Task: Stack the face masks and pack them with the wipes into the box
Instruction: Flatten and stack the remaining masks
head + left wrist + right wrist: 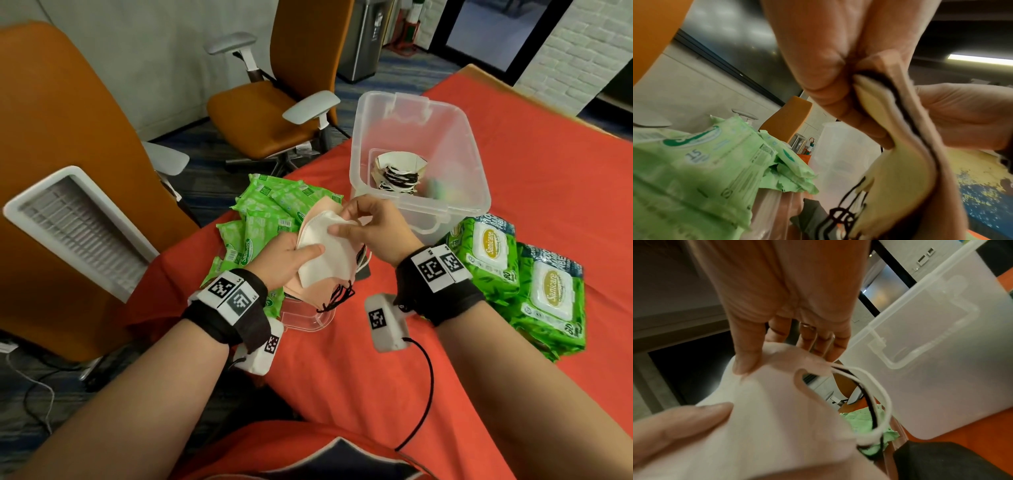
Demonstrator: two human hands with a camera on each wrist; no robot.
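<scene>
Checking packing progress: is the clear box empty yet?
Not empty. The box is open and holds a stack of masks on its floor.

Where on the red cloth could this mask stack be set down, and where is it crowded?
Bare red tablecloth lies in front of the hands, between the clear tray and the big wipes packs; more lies right of the clear box. Crowded: the small green wipes pile left of the mask stack.

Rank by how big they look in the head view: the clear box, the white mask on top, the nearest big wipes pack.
1. Box
2. and 3. Wipes pack and mask: look too alike to rank.
</scene>
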